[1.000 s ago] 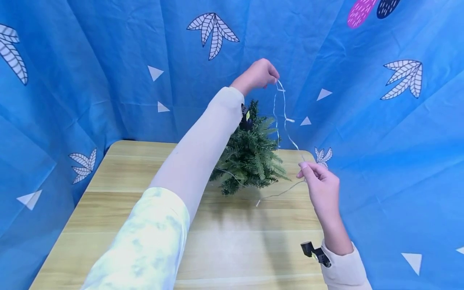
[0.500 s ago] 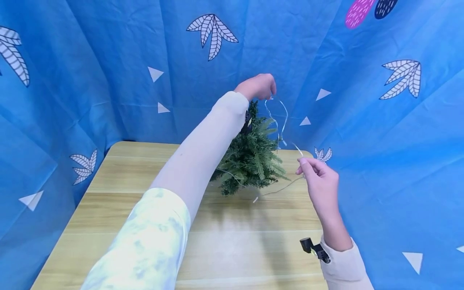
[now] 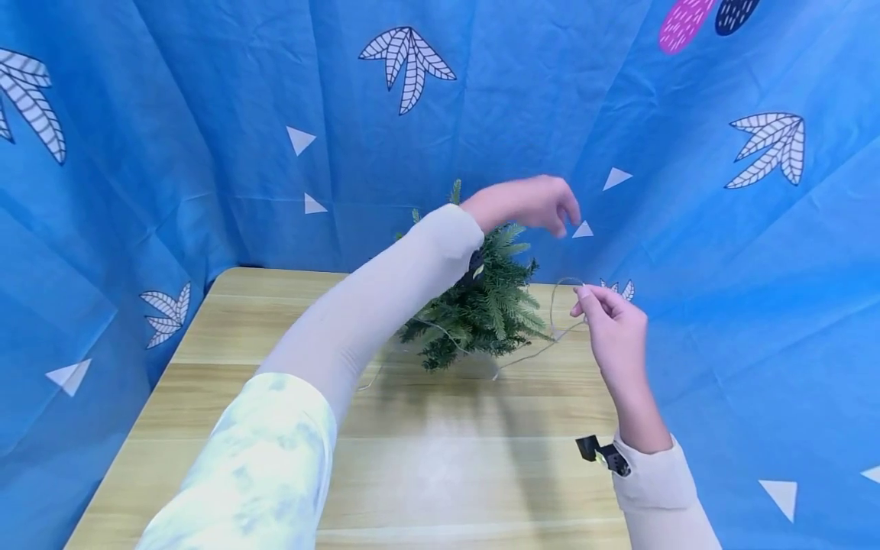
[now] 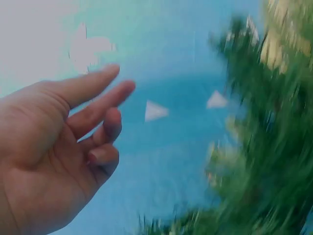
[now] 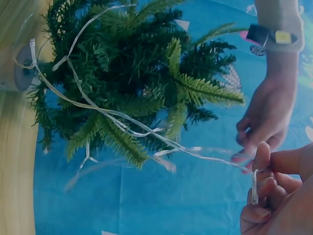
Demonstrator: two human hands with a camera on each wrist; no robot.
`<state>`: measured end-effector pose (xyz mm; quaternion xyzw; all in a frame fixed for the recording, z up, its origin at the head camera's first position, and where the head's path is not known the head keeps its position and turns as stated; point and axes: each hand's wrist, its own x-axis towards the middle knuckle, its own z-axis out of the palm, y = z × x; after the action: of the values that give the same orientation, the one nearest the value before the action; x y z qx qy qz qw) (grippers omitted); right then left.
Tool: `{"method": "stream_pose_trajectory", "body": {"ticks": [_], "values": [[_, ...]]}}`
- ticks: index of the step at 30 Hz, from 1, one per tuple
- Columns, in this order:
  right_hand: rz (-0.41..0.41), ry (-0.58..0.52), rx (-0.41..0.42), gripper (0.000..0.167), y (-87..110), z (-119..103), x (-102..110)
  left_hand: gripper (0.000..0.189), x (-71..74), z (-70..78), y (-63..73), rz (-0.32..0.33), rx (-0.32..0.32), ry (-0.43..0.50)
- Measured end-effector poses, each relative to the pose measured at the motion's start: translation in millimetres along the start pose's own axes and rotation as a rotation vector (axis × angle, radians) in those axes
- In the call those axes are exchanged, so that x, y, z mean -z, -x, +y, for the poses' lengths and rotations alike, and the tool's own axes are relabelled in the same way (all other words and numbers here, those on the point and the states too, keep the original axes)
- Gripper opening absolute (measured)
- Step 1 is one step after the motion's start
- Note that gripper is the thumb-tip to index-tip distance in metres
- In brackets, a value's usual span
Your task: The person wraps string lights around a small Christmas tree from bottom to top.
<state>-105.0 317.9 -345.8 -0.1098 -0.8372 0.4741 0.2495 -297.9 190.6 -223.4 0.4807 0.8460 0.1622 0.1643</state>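
A small artificial Christmas tree (image 3: 491,305) stands on the table, partly hidden in the head view by my left arm. My right hand (image 3: 619,328), at its right side, pinches a clear-wired string of fairy lights (image 5: 188,152) between thumb and fingertips. In the right wrist view one small bulb (image 5: 254,188) hangs just below that pinch, and the wire crosses the branches. My left hand (image 3: 532,202) is above the tree's right side. In the left wrist view its fingers (image 4: 93,112) are loosely bent with nothing in them.
The wooden table (image 3: 426,473) has its far edge close to a blue patterned curtain (image 3: 227,92). More wire (image 3: 371,378) trails onto the tabletop left of the tree. A pale round base (image 5: 19,71) shows under the tree in the right wrist view.
My left hand has let go of the fairy lights and moved lower and to the right. The raised loop has dropped. My right hand keeps its pinch, slightly higher.
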Motion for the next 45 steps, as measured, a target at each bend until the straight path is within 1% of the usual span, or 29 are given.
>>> {"method": "stream_pose_trajectory", "body": {"ticks": [2,4,6,8,11,15,18,21,23,24,27,29,33,36,38,40,42,45], "values": [[0.007,-0.007,0.002,0.032,-2.3,-0.2,1.6,0.037,-11.3,7.7,0.7,-0.049,-0.063,0.022],[0.016,-0.013,0.007,0.032,-4.6,-1.4,2.9,0.036,-21.4,12.5,1.3,-0.098,-0.087,0.041],[0.032,-0.016,0.017,0.034,-6.5,-3.0,4.0,0.036,-29.9,13.9,1.8,-0.135,-0.092,0.063],[0.045,-0.013,0.019,0.034,-7.6,-4.7,5.0,0.034,-36.6,12.2,1.4,-0.152,-0.102,0.087],[0.06,-0.013,0.017,0.036,-8.1,-7.4,6.3,0.028,-43.0,7.4,-0.2,-0.139,-0.118,0.141],[0.067,-0.016,-0.001,0.035,-6.3,-11.5,7.3,0.014,-45.1,2.1,-4.2,-0.085,-0.125,0.188],[0.067,-0.032,-0.006,0.032,-5.0,-12.6,7.2,0.008,-42.4,1.1,-7.7,-0.021,-0.125,0.2],[0.063,-0.056,-0.003,0.03,-4.0,-13.9,6.7,0.007,-35.9,1.8,-10.6,0.05,-0.125,0.229],[0.061,-0.071,-0.005,0.03,-3.5,-14.4,6.5,0.007,-30.8,1.6,-12.7,0.097,-0.133,0.23],[0.06,-0.079,-0.006,0.029,-3.4,-14.4,6.3,0.007,-28.3,1.3,-13.5,0.111,-0.133,0.233],[0.057,-0.094,-0.035,0.027,-3.7,-13.8,5.8,0.008,-22.3,0.6,-15.1,0.151,-0.129,0.199],[0.057,-0.114,-0.053,0.025,-4.8,-13.7,5.5,0.01,-19.6,1.2,-14.9,0.176,-0.11,0.163],[0.05,-0.16,-0.1,0.024,-6.4,-15.9,5.3,0.015,-12.2,1.0,-11.4,0.245,-0.047,0.089],[0.043,-0.192,-0.134,0.026,-4.5,-18.7,5.7,0.017,-3.2,-2.5,-8.9,0.309,-0.001,0.08],[0.041,-0.198,-0.152,0.027,-2.2,-20.3,5.7,0.016,3.0,-7.2,-7.7,0.353,0.027,0.102],[0.041,-0.187,-0.158,0.028,1.4,-22.2,5.0,0.016,9.5,-13.4,-6.8,0.398,0.057,0.145],[0.04,-0.165,-0.149,0.03,5.6,-24.1,3.7,0.015,15.4,-20.6,-5.8,0.437,0.085,0.214],[0.03,-0.14,-0.129,0.03,12.6,-26.6,0.5,0.012,22.0,-32.9,-4.5,0.498,0.101,0.314]]}}
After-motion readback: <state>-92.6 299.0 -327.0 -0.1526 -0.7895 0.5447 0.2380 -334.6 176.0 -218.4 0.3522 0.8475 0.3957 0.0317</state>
